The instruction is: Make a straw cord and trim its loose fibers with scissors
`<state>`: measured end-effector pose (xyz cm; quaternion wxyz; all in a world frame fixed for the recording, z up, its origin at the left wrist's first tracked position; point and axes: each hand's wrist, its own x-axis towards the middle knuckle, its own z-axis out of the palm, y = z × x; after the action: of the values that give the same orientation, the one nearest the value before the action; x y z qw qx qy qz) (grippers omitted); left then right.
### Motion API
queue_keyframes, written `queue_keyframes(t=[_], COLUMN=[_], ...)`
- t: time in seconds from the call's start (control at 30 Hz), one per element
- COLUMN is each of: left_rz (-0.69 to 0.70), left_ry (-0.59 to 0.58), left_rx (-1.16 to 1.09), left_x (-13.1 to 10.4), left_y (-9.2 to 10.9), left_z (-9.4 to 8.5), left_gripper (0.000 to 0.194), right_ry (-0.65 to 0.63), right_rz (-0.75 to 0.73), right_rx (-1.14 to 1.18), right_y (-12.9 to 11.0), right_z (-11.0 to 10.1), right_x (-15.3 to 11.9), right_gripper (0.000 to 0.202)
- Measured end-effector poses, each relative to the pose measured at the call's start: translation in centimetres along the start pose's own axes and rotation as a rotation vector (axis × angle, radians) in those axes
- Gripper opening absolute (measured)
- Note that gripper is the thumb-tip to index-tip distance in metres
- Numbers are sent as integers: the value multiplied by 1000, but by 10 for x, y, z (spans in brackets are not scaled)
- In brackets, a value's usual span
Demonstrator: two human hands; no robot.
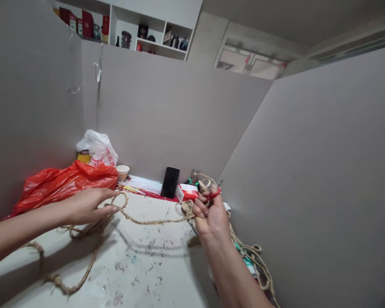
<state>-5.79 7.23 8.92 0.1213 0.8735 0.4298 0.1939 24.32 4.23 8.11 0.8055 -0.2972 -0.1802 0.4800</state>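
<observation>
My left hand (93,205) pinches a tan twine rope (154,222) near a small loop, fingertips closed on it. From there the rope runs across to my right hand (213,216) in a slack line, and another thick length droops below my left hand. My right hand is closed around small scissors (215,193) with red handles, a bit of blade showing past the fingers. The rope passes at or behind its fingers; whether they also grip it I cannot tell. More loose rope (261,265) hangs in coils to the right of my right forearm.
A red plastic bag (60,184), a white plastic bag (98,147) and a paper cup (122,172) stand at the back left. A black phone (170,182) leans near a red-and-white box (186,192). Grey partitions (167,115) enclose the white table (141,273), which bears scattered fibre scraps.
</observation>
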Motion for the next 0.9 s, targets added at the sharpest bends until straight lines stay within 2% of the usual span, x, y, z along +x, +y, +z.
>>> queue_keyframes(t=[0.1, 0.2, 0.23, 0.3, 0.37, 0.43, 0.57, 0.67, 0.73, 0.9], left_rz=[-36, 44, 68, 58, -40, -163, -371, -470, -491, -520], left_ry=[-12, -68, -81, -110, -193, -283, -375, -403, -433, -483], left_rx=[-261, -505, -585, -750, -962, -1176, -1529, -1679, -1723, -1758], left_x=[1, 7, 10, 16, 19, 18, 13, 11, 11, 12], left_y=[23, 54, 62, 70, 70, 64, 48, 39, 36, 36], left_z=[25, 62, 74, 93, 106, 114, 129, 141, 145, 145], left_gripper=[52, 54, 52, 30, 27, 30, 30, 27, 24, 26], right_ry=[-14, -29, -29, -34, -63, -109, -150, -137, -166, -556], right_rz=[62, 106, 101, 76, 53, 42, 1, 26, 16, -79], right_rx=[-27, -64, -71, -88, -148, -321, -964, -1125, -1218, -1687], right_y=[18, 31, 32, 34, 35, 36, 34, 22, 12, 11], right_z=[7, 15, 17, 19, 16, 7, -27, -53, -64, -75], right_x=[-8, -15, -17, -17, -14, -7, 14, 20, 13, -35], right_gripper=[43, 42, 42, 43, 42, 44, 50, 47, 42, 35])
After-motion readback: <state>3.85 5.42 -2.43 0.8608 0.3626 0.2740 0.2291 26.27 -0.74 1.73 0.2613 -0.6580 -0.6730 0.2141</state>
